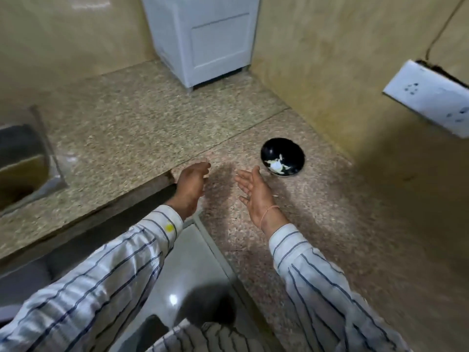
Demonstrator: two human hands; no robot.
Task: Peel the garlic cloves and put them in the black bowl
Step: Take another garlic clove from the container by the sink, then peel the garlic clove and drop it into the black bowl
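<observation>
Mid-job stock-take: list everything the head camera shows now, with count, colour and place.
black bowl: one, black, on the counter near the right wall.
garlic pieces: several, whitish, inside the bowl.
counter: one, speckled beige, L-shaped.
sink: one, steel grey, in the counter, far left.
cabinet: one, white, on the counter, back corner.
socket plate: one, white, on the right wall.
cable: one, dark, up the wall above the plate.
floor: grey, below the counter edge.
left hand: one, over the counter edge, fingers curled, palm hidden.
right hand: one, palm open, beside the bowl, not touching it; orange thread on the wrist.
sleeves: two, white with dark stripes.
</observation>
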